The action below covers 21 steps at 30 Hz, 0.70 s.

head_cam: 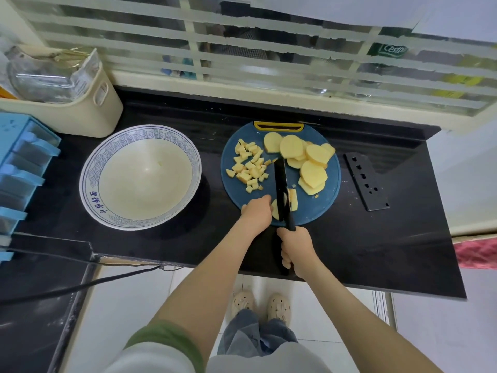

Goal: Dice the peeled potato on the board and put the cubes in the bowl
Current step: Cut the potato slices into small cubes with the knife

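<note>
**Overhead view of my two hands at the board.** My left hand [256,211] is curling its fingers down onto a half-cut slice [274,210] at the near edge of the board [320,211], pinning it flat; my right hand [295,249] is wrapping fully round the black handle of the knife [281,181]; the blade is standing edge-down just right of my left fingertips and pointing away from me. A few strips [294,200] are lying on the side of the blade away from my left hand; the cubes [248,168] are lying heaped just beyond my left hand; the stack of slices [309,162] is waiting beyond the knife and to its right. The bowl [91,168] is sitting on the desk [376,251] well to the left of my left hand, and I am seeing no potato in it.

**Handling, as I am judging it:** the raw flesh is looking firm and stiff rather than soft; each piece is light; the cut faces are probably wet with starch and so inclined to skate on the smooth board. I am therefore taking the slice from above, pressing down with fingertips tucked back from the edge. The cubes are too small to pick up singly, so scooping them with a cupped hand or the flat of the blade is seeming the surer way to the bowl.
</note>
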Motion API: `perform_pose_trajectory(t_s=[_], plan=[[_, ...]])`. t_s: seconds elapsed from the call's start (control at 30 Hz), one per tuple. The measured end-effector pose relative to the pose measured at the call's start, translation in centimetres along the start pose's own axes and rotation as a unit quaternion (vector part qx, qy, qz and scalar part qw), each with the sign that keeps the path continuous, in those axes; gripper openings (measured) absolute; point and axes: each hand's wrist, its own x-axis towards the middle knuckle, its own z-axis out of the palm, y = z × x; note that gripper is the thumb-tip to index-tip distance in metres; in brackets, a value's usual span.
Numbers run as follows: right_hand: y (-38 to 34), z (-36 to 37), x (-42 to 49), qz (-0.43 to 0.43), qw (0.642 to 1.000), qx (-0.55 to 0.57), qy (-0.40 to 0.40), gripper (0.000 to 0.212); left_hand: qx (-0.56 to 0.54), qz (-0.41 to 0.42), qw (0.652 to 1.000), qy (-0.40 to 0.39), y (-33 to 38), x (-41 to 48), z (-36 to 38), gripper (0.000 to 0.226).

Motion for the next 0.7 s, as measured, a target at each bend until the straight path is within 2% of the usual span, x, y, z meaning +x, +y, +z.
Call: perform_pose_trajectory(t_s=[0.13,0.23,0.3,0.33,0.4,0.43,0.47,0.53,0.6,0.7], plan=[[0.8,-1.2,-0.5,-0.058,0.994,-0.092,0.026,0.016,0.003,-0.034,0.999,0.002,0.5,-0.2,0.3,0.018],[0.7,-2.5,-1.1,-0.087,0.983,-0.155,0.048,0.019,-0.050,-0.079,0.995,0.022,0.7,-0.3,0.0,0.024],[0.2,-3.7,-1.6,-0.119,0.965,-0.222,0.074,0.021,-0.106,-0.097,0.984,0.109,0.8,-0.8,-0.6,0.022],[-0.1,-4.3,-1.8,-0.142,0.950,-0.264,0.087,0.023,-0.127,-0.086,0.971,0.184,1.1,-1.2,-1.1,0.019],[-0.5,-5.3,-2.2,-0.179,0.910,-0.358,0.112,0.024,-0.141,-0.017,0.936,0.323,1.4,-2.0,-2.0,0.018],[-0.7,-5.8,-2.4,-0.193,0.885,-0.405,0.129,0.023,-0.121,0.038,0.928,0.350,1.7,-2.3,-2.4,0.019],[-0.8,-6.1,-2.6,-0.205,0.857,-0.451,0.144,0.021,-0.084,0.095,0.936,0.329,2.0,-2.6,-2.7,0.024],[-0.9,-6.8,-3.1,-0.229,0.805,-0.521,0.169,0.019,0.046,0.177,0.960,0.212,2.7,-2.9,-3.3,0.034],[-1.1,-7.1,-3.3,-0.240,0.768,-0.568,0.173,0.018,0.137,0.196,0.962,0.130,2.9,-2.8,-3.6,0.035],[-0.9,-7.8,-3.2,-0.253,0.725,-0.618,0.170,0.019,0.166,0.168,0.970,0.063,3.1,-2.0,-3.8,0.029]])
